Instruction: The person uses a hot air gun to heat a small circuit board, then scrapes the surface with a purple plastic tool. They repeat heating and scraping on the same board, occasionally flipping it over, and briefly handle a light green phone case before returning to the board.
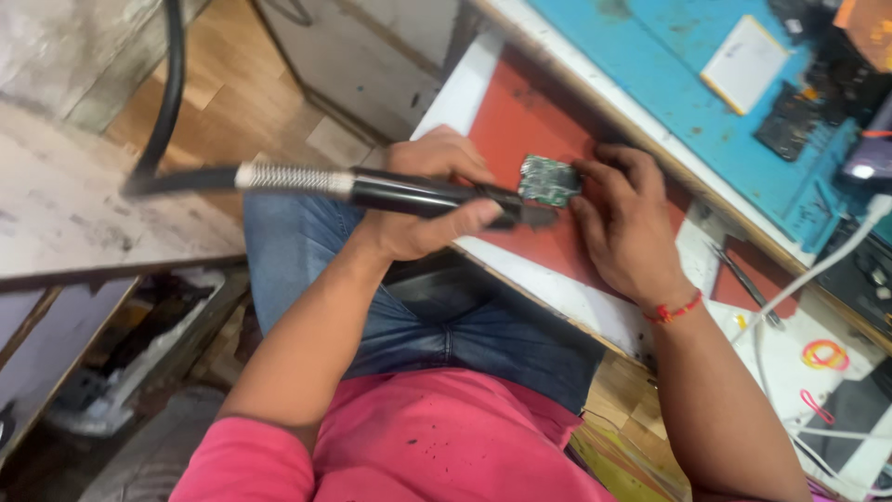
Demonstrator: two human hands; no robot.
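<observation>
On red mat, left hand grips black handpiece; right hand pins circuit board.

green circuit board | flat on red mat | black handpiece nozzle beside it

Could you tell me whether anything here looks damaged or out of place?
Nothing looks spilled or broken. The small circuit board lies tilted on the red mat, pinned by the right hand, while the left hand points the black handpiece at it.
</observation>
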